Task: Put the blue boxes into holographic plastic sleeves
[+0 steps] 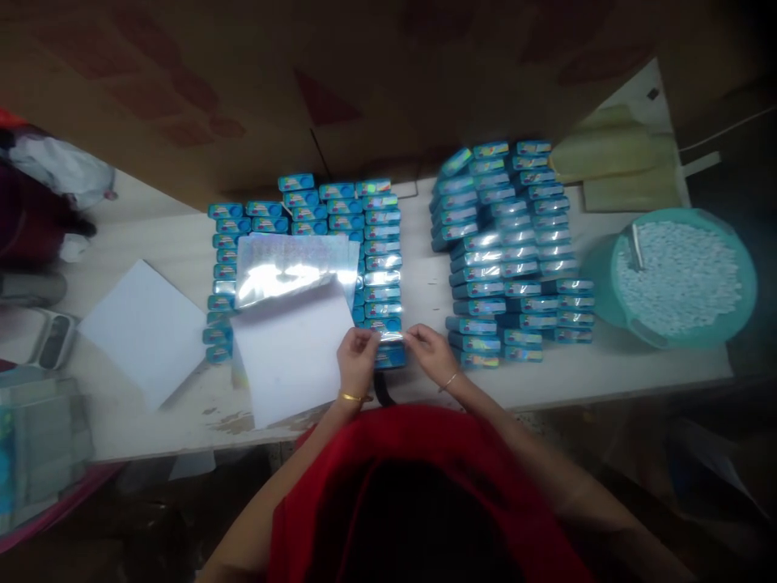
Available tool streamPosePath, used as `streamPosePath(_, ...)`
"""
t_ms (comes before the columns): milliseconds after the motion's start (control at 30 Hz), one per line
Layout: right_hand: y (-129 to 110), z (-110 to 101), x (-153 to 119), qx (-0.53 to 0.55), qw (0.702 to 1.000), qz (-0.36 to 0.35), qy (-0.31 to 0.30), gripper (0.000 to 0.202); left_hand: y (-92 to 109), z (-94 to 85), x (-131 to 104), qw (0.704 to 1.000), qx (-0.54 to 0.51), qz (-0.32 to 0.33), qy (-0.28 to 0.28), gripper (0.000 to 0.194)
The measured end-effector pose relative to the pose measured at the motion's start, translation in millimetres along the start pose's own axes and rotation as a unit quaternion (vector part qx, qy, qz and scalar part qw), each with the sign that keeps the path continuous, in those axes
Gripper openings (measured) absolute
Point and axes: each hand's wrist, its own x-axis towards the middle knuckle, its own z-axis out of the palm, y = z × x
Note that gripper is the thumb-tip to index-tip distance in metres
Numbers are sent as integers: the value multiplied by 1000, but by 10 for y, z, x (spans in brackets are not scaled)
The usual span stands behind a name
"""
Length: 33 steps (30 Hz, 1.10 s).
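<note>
The left hand (pixel 358 356) and the right hand (pixel 430 354) are pinching a shiny strip (pixel 391 336) narrowly between them, one at each end. The strip is stretching above the near end of a row of blue boxes (pixel 382 263); whether it is touching them, I cannot tell. A white sheet (pixel 291 348) is lying to the left.

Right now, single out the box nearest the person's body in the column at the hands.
The bottom box, just below the shiny strip between the left hand and right hand; the column's other boxes lie farther away.
</note>
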Motion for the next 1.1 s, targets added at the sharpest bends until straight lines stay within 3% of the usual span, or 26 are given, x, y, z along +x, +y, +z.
streamPosePath(100,147,-64,75,-86,996,-20,14,31,-117,66,57,990,101,95,-4,17)
streamPosePath(233,213,-46,205,-194,980,-36,28,28,-111,94,123,942,270,196,41,11)
streamPosePath(433,286,-30,286,-255,966,-32,12,27,-112,132,150,890,419,170,61,10)
streamPosePath(700,456,16,316,-206,978,-15,5,30,-197,151,218,875,449,172,51,13)
streamPosePath(800,555,60,265,-154,987,5,37,31,-159,114,215,875,447,177,49,21)
streamPosePath(867,611,79,191,-145,987,2,69,38,-132,59,184,861,467,199,28,25)
streamPosePath(933,652,93,101,-170,982,-24,75,42,-131,-11,137,828,511,231,-13,31)
streamPosePath(1033,699,113,-14,-246,967,-70,8,47,-196,-89,67,770,573,268,-83,42)
streamPosePath(1100,737,113,-48,-302,949,-79,-43,52,-242,-97,33,750,590,278,-110,45)
